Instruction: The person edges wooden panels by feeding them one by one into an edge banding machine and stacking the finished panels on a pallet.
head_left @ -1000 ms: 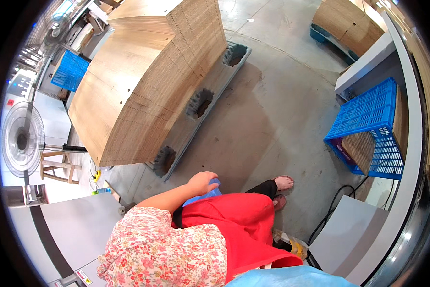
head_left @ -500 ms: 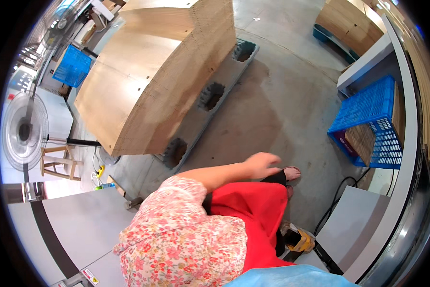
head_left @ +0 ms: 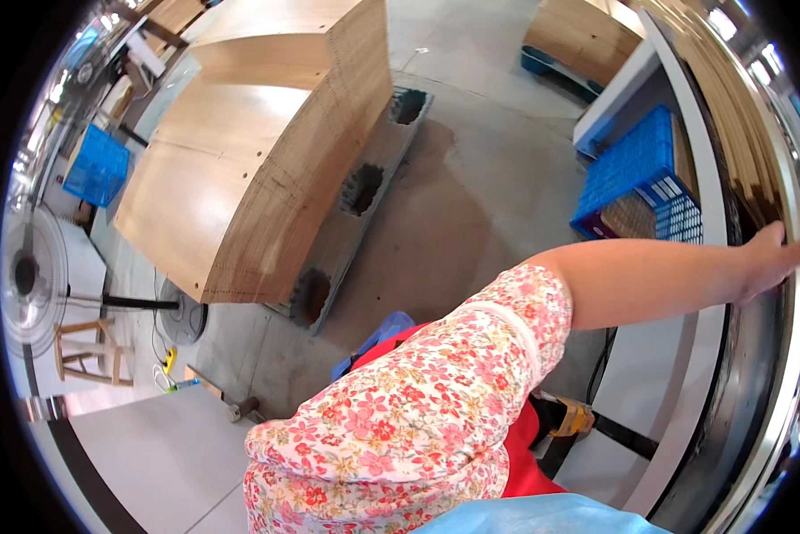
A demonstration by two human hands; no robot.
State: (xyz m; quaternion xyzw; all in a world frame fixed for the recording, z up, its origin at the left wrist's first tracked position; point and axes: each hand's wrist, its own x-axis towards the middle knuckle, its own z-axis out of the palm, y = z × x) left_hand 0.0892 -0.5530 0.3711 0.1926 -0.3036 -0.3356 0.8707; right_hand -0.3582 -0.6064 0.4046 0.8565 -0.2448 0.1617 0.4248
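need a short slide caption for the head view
Outstretched left hand and floral sleeve, with the hand at a metal edge near stacked wooden boards.

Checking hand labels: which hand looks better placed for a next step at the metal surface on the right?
Left, probably: the left hand is stretched out to the metal surface, near the wooden boards. The right hand is out of view, so its reach cannot be compared.

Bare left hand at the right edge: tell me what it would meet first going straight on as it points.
Most likely the long, shiny silver metal rail; the bare left hand overlaps it in view, so I can't tell whether they touch. Past that, the picture ends.
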